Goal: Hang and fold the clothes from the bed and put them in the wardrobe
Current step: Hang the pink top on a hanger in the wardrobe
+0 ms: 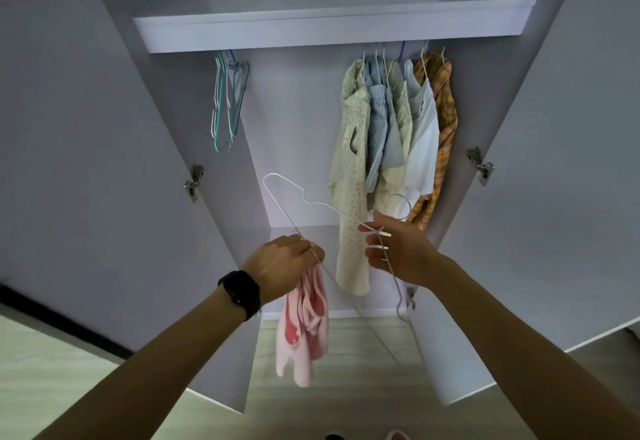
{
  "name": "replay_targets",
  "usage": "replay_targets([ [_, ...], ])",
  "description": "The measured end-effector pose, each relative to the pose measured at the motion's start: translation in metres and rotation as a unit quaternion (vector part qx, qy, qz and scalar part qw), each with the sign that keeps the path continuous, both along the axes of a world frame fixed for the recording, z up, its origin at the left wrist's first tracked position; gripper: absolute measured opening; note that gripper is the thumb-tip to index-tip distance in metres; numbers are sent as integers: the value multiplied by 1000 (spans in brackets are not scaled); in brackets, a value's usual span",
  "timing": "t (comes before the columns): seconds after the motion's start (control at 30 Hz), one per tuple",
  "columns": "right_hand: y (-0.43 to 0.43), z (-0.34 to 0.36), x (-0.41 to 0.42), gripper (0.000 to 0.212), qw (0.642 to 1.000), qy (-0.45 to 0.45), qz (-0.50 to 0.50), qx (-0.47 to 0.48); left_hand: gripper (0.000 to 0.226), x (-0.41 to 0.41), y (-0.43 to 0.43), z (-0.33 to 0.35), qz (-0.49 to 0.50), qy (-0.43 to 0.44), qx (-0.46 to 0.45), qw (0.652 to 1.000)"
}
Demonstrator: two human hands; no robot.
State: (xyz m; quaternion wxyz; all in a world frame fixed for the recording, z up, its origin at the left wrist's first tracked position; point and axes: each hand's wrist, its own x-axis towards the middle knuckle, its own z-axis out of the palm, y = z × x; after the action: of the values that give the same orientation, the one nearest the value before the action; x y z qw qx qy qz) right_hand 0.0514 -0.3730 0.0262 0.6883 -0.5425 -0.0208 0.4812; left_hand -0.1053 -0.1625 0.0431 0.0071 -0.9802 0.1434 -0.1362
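Wardrobe [332,29], pink top [304,328] below L hand [287,266] grip, hanger [332,209] in R hand [398,256]

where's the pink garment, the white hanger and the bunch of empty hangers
pink garment [304,328], head view, middle of the hanging cloth
white hanger [332,211], head view, its upper wire arm
empty hangers [227,107], head view, middle of the bunch

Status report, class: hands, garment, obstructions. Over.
Left hand holds pink garment, not yet hung. Right hand pinches white hanger near hook. Wardrobe doors open, nothing blocking.
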Motion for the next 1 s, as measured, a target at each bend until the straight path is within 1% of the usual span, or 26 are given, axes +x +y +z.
replay_targets([
  [0.07, 6, 1, 4, 39, 1000, 18, -9, 5, 36, 0, -1, -6, -1, 18, -15, 1000],
  [0.13, 10, 0, 5, 28, 999, 6, -38, -18, 42, -2, 4, -10, 35, 57, -52, 996],
  [0.17, 11, -2, 5, 26, 995, -17, -85, -48, 46, -3, 7, -11, 54, 57, -80, 994],
  [0.2, 11, -4, 4, 26, 983, -55, -149, -90, 48, -4, 10, -11, 78, 49, -125, 988],
  [0.27, 14, -6, -1, 26, 940, -150, -266, -155, 45, -4, 13, -6, 136, 47, -239, 960],
  [0.3, 17, -6, -8, 25, 929, -190, -277, -158, 43, -1, 14, -4, 154, 55, -291, 943],
  [0.37, 29, -4, -30, 28, 927, -274, -206, -154, 39, 3, 15, 1, 166, 64, -359, 916],
  [0.43, 44, -5, -52, 34, 925, -339, -116, -126, 34, 7, 13, 6, 166, 88, -399, 898],
  [0.5, 56, -6, -64, 48, 935, -345, -52, -61, 27, 8, 13, 12, 159, 114, -440, 876],
  [0.53, 59, -6, -66, 54, 939, -339, -21, -46, 25, 8, 13, 14, 156, 125, -460, 865],
  [0.57, 61, -5, -66, 52, 938, -345, 3, -44, 24, 7, 14, 17, 155, 132, -474, 856],
  [0.6, 62, -5, -66, 40, 931, -362, 10, -50, 25, 5, 16, 20, 157, 137, -482, 851],
  [0.67, 62, -6, -65, 11, 914, -399, -38, -65, 28, 2, 24, 21, 172, 130, -476, 853],
  [0.7, 60, -7, -62, 10, 909, -405, -73, -67, 28, 0, 30, 21, 186, 118, -459, 861],
  [0.77, 50, -8, -51, 18, 900, -409, -129, -83, 26, -7, 45, 18, 215, 110, -402, 883],
  [0.83, 38, -8, -37, 21, 883, -417, -177, -122, 27, -17, 61, 13, 239, 138, -284, 918],
  [0.87, 31, -9, -29, 21, 877, -415, -201, -140, 29, -22, 69, 8, 252, 165, -218, 928],
  [0.9, 25, -10, -23, 22, 871, -413, -220, -151, 31, -25, 73, 3, 268, 190, -163, 930],
  [0.93, 21, -11, -18, 25, 864, -418, -231, -161, 31, -30, 77, -2, 287, 202, -126, 928],
  [1.0, 18, -15, -13, 30, 845, -448, -233, -179, 30, -34, 79, -9, 330, 203, -109, 915],
])
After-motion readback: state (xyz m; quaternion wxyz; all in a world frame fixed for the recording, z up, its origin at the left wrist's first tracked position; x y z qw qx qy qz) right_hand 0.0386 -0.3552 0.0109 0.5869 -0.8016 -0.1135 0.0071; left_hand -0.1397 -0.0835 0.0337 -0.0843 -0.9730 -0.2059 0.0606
